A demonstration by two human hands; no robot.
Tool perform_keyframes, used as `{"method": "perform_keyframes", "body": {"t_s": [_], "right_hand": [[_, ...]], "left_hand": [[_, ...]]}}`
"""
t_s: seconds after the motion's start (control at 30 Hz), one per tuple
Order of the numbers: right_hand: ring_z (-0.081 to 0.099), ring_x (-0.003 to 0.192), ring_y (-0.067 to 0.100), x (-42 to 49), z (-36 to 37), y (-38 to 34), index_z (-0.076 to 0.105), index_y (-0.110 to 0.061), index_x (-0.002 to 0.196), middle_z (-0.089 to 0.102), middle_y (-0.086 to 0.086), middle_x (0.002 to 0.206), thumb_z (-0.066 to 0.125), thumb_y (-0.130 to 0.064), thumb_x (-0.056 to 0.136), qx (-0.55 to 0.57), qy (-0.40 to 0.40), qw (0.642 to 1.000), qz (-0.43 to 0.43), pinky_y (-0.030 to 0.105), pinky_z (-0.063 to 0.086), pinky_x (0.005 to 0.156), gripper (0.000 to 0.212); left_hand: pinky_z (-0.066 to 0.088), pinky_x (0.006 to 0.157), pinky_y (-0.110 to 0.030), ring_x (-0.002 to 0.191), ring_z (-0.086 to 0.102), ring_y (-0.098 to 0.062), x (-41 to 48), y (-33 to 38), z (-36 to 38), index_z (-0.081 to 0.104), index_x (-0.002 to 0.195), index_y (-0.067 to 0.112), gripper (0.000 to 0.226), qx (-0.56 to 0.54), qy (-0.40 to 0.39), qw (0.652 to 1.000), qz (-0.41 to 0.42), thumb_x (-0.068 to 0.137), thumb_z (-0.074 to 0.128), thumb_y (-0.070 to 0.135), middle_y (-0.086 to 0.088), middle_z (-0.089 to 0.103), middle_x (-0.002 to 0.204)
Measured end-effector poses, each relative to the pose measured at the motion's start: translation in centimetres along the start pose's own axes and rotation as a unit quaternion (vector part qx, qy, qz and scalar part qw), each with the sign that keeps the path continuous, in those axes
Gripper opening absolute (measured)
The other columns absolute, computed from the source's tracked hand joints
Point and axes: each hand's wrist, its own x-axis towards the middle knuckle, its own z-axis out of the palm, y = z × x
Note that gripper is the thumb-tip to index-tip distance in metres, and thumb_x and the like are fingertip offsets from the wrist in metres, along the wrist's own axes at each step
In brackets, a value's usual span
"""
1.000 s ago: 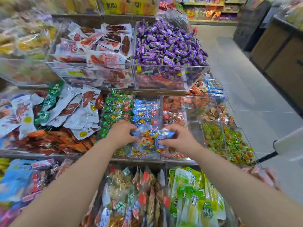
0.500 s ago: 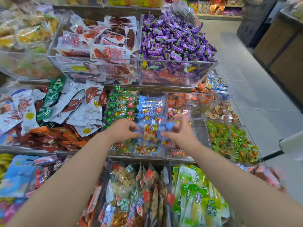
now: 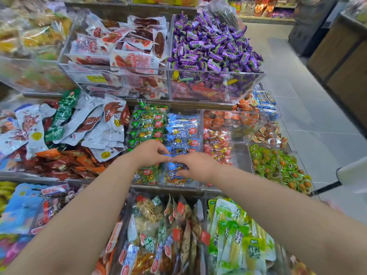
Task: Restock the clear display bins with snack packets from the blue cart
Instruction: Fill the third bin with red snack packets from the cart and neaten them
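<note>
A small bundle of blue snack packets point(image 3: 175, 168) lies low in the middle-tier clear bin point(image 3: 202, 124), on top of other blue packets point(image 3: 183, 125) stacked there. My left hand point(image 3: 151, 153) pinches the bundle's left edge with curled fingers. From the right, my right hand point(image 3: 196, 165) grips it between fingers and thumb. The two hands nearly touch over the bin's front half. Green packets point(image 3: 148, 124) fill the compartment to the left, red ones point(image 3: 216, 139) the one to the right. The blue cart is out of sight.
The upper tier holds purple candies point(image 3: 212, 44) and red-and-white meat packets point(image 3: 127, 48). Loose white and orange pouches point(image 3: 79, 132) are heaped at left. Upright bags point(image 3: 234, 235) crowd the lower tier under my arms. At right is the tiled aisle point(image 3: 309, 120) and a white object on a black rod point(image 3: 353, 175).
Both hands have lowered the blue bundle from above the bin down onto the stacked packets, and have drawn closer together. The view has tilted slightly.
</note>
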Motion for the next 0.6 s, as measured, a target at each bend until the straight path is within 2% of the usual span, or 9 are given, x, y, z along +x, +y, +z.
{"method": "perform_keyframes", "body": {"t_s": [0.07, 0.13, 0.17, 0.23, 0.3, 0.37, 0.47, 0.53, 0.6], "right_hand": [[0.060, 0.105, 0.024, 0.3, -0.1, -0.3, 0.035, -0.032, 0.142, 0.060, 0.001, 0.128, 0.053, -0.033, 0.094, -0.035, -0.028, 0.999, -0.007, 0.037, 0.052, 0.080, 0.051], [0.059, 0.102, 0.025, -0.1, -0.4, -0.2, 0.033, -0.029, 0.142, 0.060, 0.002, 0.123, 0.058, -0.028, 0.091, -0.032, -0.045, 0.998, -0.012, 0.040, 0.052, 0.078, 0.057], [0.059, 0.100, 0.025, -0.5, -0.5, 0.0, 0.034, -0.028, 0.140, 0.060, 0.003, 0.120, 0.061, -0.027, 0.088, -0.022, -0.035, 0.999, -0.005, 0.038, 0.052, 0.075, 0.058], [0.060, 0.098, 0.024, -1.1, -0.3, 0.7, 0.043, -0.025, 0.131, 0.062, 0.002, 0.113, 0.063, -0.031, 0.087, -0.025, 0.015, 0.999, 0.018, 0.032, 0.047, 0.067, 0.049], [0.060, 0.097, 0.023, -1.3, 0.1, 1.0, 0.049, -0.025, 0.126, 0.064, 0.000, 0.109, 0.059, -0.035, 0.089, -0.060, 0.053, 0.996, 0.032, 0.030, 0.045, 0.065, 0.040], [0.061, 0.096, 0.024, -0.7, 0.5, 0.8, 0.051, -0.027, 0.125, 0.065, 0.001, 0.105, 0.056, -0.035, 0.091, -0.076, 0.064, 0.994, 0.041, 0.033, 0.048, 0.067, 0.036], [0.059, 0.098, 0.024, 0.3, 1.1, 0.5, 0.052, -0.028, 0.123, 0.063, 0.001, 0.108, 0.057, -0.033, 0.090, -0.092, 0.067, 0.993, 0.030, 0.033, 0.049, 0.067, 0.034], [0.055, 0.105, 0.024, 0.1, 1.4, 0.9, 0.049, -0.025, 0.127, 0.057, 0.003, 0.116, 0.062, -0.035, 0.086, -0.081, 0.082, 0.993, 0.021, 0.035, 0.049, 0.073, 0.045], [0.045, 0.113, 0.025, -0.6, 2.0, 2.0, 0.044, -0.018, 0.133, 0.047, 0.006, 0.125, 0.070, -0.040, 0.078, -0.078, 0.111, 0.991, 0.016, 0.039, 0.044, 0.088, 0.065]], "left_hand": [[0.038, 0.047, -0.012, 0.049, 0.053, 0.007, 0.0, 0.0, 0.0, 0.072, 0.078, 0.027, 0.011, -0.001, -0.003, 1.000, 0.001, 0.083, 0.072, 0.036, 0.008, 0.067, 0.076], [0.046, 0.057, -0.020, 0.062, 0.059, 0.000, 0.0, -0.1, 0.0, 0.074, 0.082, 0.022, 0.016, 0.002, -0.005, 1.000, 0.001, 0.083, 0.072, 0.037, 0.004, 0.069, 0.080], [0.049, 0.063, -0.025, 0.068, 0.061, -0.007, 0.0, -0.1, 0.0, 0.074, 0.082, 0.020, 0.019, 0.003, -0.008, 1.000, -0.003, 0.083, 0.071, 0.039, 0.004, 0.069, 0.081], [0.048, 0.066, -0.030, 0.063, 0.056, -0.015, -0.1, 0.1, -0.1, 0.066, 0.070, 0.016, 0.035, -0.001, -0.014, 1.000, -0.001, 0.086, 0.064, 0.046, 0.004, 0.062, 0.070], [0.043, 0.065, -0.027, 0.061, 0.051, -0.012, -0.4, 0.4, -0.3, 0.057, 0.063, 0.025, 0.040, -0.034, -0.023, 0.999, -0.003, 0.084, 0.057, 0.060, 0.006, 0.054, 0.065], [0.044, 0.078, -0.022, 0.089, 0.057, -0.002, -0.8, 0.9, -0.5, 0.062, 0.088, 0.039, 0.039, -0.048, -0.057, 0.997, 0.000, 0.068, 0.060, 0.072, 0.020, 0.060, 0.093], [0.042, 0.097, -0.027, 0.114, 0.048, -0.005, -1.2, 1.2, -0.4, 0.053, 0.123, 0.029, 0.065, 0.050, -0.083, 0.995, 0.013, 0.069, 0.075, 0.057, 0.016, 0.051, 0.121], [0.044, 0.096, -0.035, 0.115, 0.051, -0.014, -1.1, 1.6, 0.0, 0.048, 0.124, 0.023, 0.060, 0.169, -0.057, 0.983, 0.032, 0.076, 0.074, 0.047, 0.006, 0.054, 0.126], [0.040, 0.094, -0.040, 0.111, 0.051, -0.022, -0.8, 2.2, 0.5, 0.043, 0.125, 0.022, 0.057, 0.297, -0.048, 0.953, 0.049, 0.080, 0.068, 0.047, 0.000, 0.058, 0.120]]}}
